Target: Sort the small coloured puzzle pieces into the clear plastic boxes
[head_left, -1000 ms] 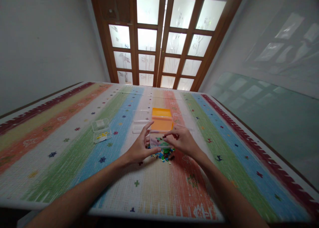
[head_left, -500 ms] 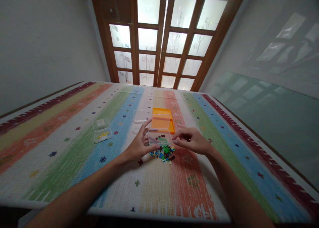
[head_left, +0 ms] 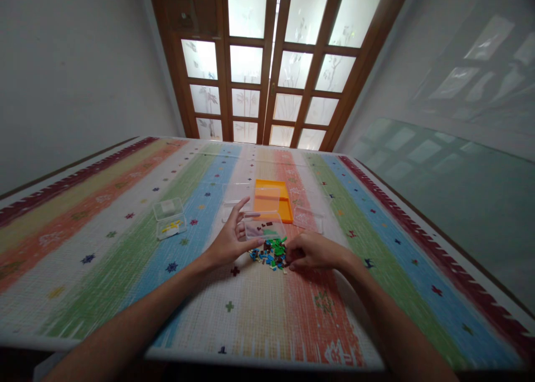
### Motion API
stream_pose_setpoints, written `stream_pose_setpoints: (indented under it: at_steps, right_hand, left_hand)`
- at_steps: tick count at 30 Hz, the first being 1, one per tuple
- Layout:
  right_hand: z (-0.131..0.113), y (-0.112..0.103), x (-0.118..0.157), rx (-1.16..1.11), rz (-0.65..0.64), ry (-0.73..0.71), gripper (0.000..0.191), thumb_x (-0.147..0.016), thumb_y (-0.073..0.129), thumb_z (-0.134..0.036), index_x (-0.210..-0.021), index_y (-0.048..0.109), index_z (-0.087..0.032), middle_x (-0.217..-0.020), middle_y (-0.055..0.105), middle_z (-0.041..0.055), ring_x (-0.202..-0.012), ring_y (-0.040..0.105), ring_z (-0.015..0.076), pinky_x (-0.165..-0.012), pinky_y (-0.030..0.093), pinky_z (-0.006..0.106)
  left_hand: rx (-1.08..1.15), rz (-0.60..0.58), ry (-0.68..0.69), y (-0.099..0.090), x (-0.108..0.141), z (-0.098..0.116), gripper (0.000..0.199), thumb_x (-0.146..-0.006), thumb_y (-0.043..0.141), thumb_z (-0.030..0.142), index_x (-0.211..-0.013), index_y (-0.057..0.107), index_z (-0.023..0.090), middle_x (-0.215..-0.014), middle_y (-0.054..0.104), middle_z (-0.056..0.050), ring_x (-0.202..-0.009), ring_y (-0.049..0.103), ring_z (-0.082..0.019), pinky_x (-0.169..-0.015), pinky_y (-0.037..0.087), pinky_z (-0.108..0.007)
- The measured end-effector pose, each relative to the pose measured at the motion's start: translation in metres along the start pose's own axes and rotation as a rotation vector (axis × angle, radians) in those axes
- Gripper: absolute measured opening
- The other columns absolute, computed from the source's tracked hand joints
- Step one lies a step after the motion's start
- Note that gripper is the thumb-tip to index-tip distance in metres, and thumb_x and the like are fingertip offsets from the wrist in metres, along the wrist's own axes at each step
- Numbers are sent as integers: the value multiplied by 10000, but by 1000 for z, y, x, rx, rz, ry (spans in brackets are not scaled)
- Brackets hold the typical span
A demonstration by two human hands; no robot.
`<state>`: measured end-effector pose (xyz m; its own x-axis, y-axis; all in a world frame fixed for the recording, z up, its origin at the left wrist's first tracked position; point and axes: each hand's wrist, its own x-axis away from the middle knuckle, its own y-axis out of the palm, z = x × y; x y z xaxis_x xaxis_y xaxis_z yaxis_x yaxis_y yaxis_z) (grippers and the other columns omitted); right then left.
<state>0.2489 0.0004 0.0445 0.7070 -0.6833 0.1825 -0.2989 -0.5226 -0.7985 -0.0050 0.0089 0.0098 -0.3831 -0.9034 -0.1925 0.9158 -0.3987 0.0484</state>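
Observation:
My left hand (head_left: 229, 238) grips the left side of a clear plastic box (head_left: 251, 233), its thumb along the near edge and its fingers behind. The box's lid stands raised, and several small dark brown toy bricks (head_left: 268, 224) lie inside. Just below it on the cloth is a pile of small toy bricks (head_left: 267, 254) in green, blue, brown and cream. My right hand (head_left: 310, 250) is at the pile's right edge, fingers closed and pointing down. What its fingertips hold, if anything, is hidden.
Behind the box lies an open orange case (head_left: 285, 210). Another clear box (head_left: 170, 236) with yellow pieces stands to the left. Clear plastic containers (head_left: 308, 219) flank the orange case. A striped cloth (head_left: 200, 326) covers the table.
My right hand has moved down from the right side of the clear box to the pile's right edge. My left hand still holds the box, which has shifted slightly left.

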Motion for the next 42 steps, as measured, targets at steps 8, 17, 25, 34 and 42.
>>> stream_pose_setpoints:
  at_steps: [8,17,25,34,42]
  right_hand:
    - [-1,-14,12,-167,123,-121,158,-915,638,-282,-906,741,-163,-772,695,16,-654,565,116,-603,396,222]
    - [-5,-6,2,-134,432,-78,252,-947,588,-348,-938,756,-159,-636,603,-10,-545,476,99,-544,346,224]
    - [-9,-2,-3,-43,397,-43,234,-923,585,-252,-889,798,-160,-680,708,35,-560,546,110,-573,357,229]
    - [-4,1,-10,21,512,14,194,-881,662,-254,-853,825,-153,-538,616,4,-477,440,86,-524,287,229]
    - [-8,1,-5,-67,707,-37,269,-902,637,-357,-819,771,-138,-506,499,-39,-459,381,80,-486,270,217]
  left_hand:
    - [5,-6,4,2,1,3,1095,-724,874,281,-1580,193,337,-1458,493,-184,-1111,691,-268,-1005,550,-494]
    - [-35,-59,-16,10,5,1,1098,-725,867,297,-1588,189,344,-1498,470,-202,-1143,683,-303,-1023,522,-523]
    - [4,-90,-15,13,6,-1,1101,-722,864,250,-1590,194,353,-1471,491,-185,-1169,672,-318,-1028,519,-511]
    - [9,-112,-33,14,8,1,1064,-734,856,242,-1569,205,346,-1431,497,-163,-1054,716,-252,-1015,529,-488]
    - [9,-70,-4,10,4,0,1093,-723,869,281,-1572,183,342,-1424,501,-167,-968,716,-208,-939,573,-451]
